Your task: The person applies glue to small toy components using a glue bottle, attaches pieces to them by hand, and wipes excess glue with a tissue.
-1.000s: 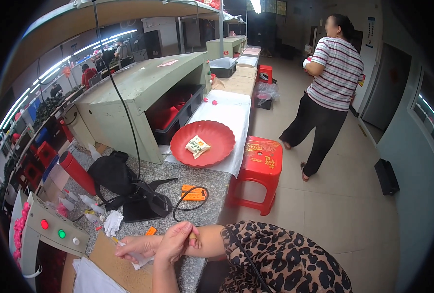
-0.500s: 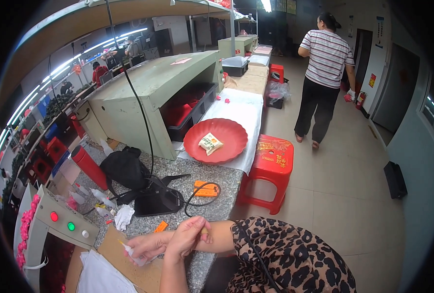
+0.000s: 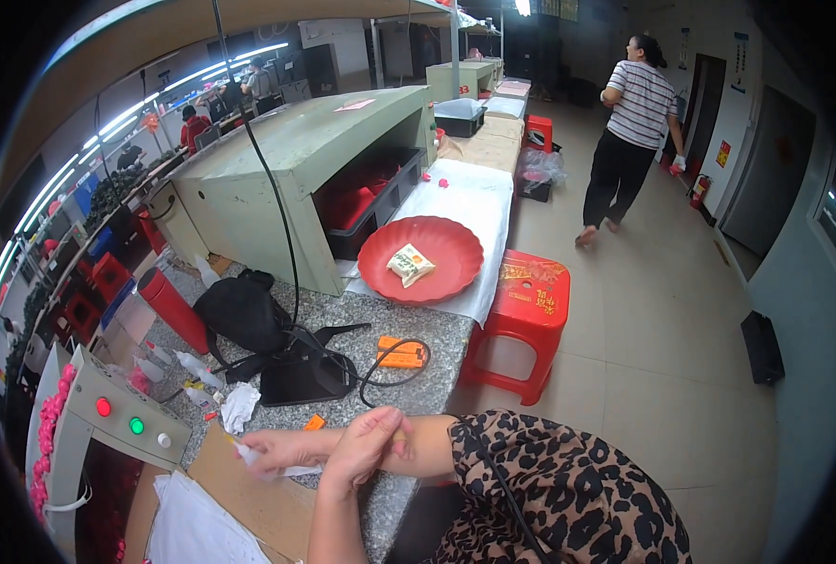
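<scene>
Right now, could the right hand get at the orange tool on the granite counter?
Probably yes: the right hand is close to the orange tool, with only a black cable looping beside it, though it is on the left hand.

Tiled floor (image 3: 662, 310), red stool (image 3: 523, 310), perhaps dim far doorways.

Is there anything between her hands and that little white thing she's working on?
Nothing visible is in the way. The left hand pinches the small white piece directly, and the right hand lies beside it over the left wrist, above the brown cardboard sheet on the grey speckled counter.
</scene>
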Motion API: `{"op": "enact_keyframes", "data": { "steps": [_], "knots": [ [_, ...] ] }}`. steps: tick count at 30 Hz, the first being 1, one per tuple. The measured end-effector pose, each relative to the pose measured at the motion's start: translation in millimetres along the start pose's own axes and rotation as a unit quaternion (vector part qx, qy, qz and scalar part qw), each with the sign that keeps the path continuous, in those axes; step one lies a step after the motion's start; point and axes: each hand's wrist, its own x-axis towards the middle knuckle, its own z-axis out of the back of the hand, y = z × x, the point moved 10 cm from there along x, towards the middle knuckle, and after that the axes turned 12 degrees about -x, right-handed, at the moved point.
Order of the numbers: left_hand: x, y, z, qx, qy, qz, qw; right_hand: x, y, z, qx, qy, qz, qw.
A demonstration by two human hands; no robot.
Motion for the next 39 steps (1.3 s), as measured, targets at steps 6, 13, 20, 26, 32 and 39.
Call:
{"op": "enact_keyframes", "data": {
  "steps": [6,13,20,26,32,39],
  "knots": [
    [-3,2,-5,0.042,0.009,0.005,0.999,-6,0,-16,0.016,-0.012,0.004,1.0],
    [-4,5,-12,0.148,-0.005,0.002,0.989,-41,12,-126,-0.918,-0.052,0.38,0.104],
    [2,1,-11,0.173,-0.02,0.004,0.985,46,27,-171,-0.926,-0.128,0.323,-0.148],
    [1,-4,-13,0.244,-0.03,-0.036,0.969,100,68,-178,-0.877,-0.236,0.223,-0.353],
    [-5,-6,-14,0.235,-0.043,-0.032,0.97,93,93,-191,-0.846,-0.303,0.248,-0.362],
    [-11,-25,-32,0.284,0.018,-0.04,0.958,96,58,-202,-0.835,-0.219,0.311,-0.398]
  ]
}}
